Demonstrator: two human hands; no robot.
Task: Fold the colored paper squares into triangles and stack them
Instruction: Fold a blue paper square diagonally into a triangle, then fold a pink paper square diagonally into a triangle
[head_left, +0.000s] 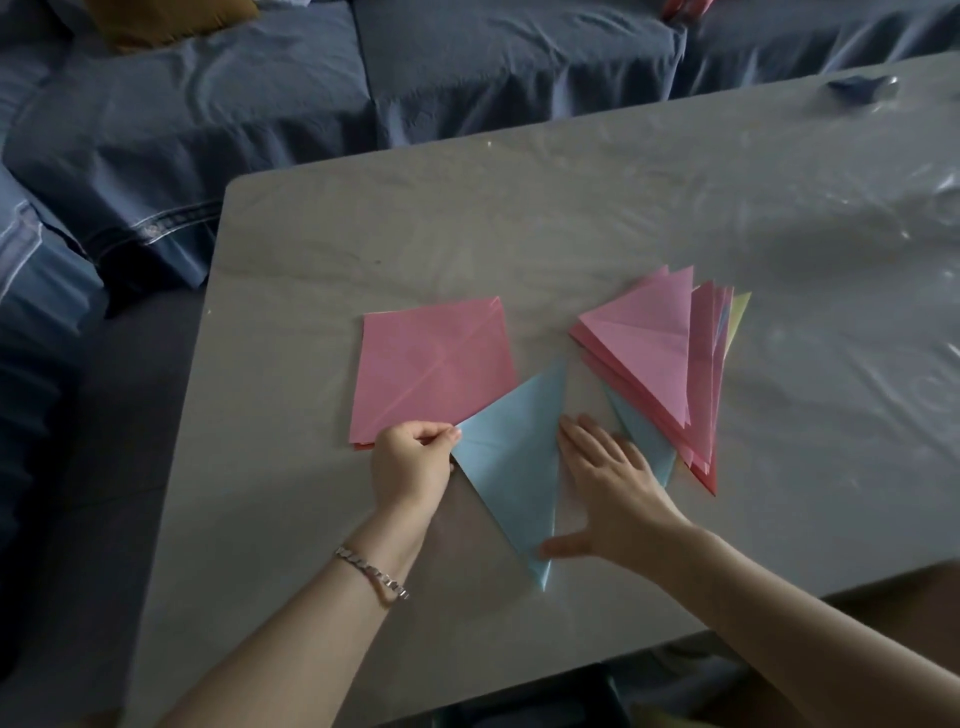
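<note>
Worked on one pale blue folded paper triangle (511, 457), flat on the grey worktop (519, 223) with its long point toward the near edge. Pinched its left corner between the curled fingers and thumb of the left hand (410, 462) (silver chain bracelet (371, 571) on that wrist), most likely to hold the two layers lined up. Laid the right hand (608, 478) flat just right of the triangle, fingers straight and spread, thumb touching the paper near its lower tip. Probably steadied that side so the crease would set. Held the hands apart, one at each side of the triangle.

Had the stack of unfolded pink paper squares (431, 369) just left of and behind the triangle, its near right corner covered by the blue paper. Evidently set as the supply, close to the pinching hand.

Had the fanned pile of folded paper triangles (654, 358) just right of the triangle, mostly pink, one blue at the front partly under the right fingertips. Placed within easy reach, so a short slide would add the blue one.

Judged the fold nearly done, the stacking not yet made. Saw blue cloth-covered cushions (260, 93) well behind the triangle, past the worktop's far edge.
</note>
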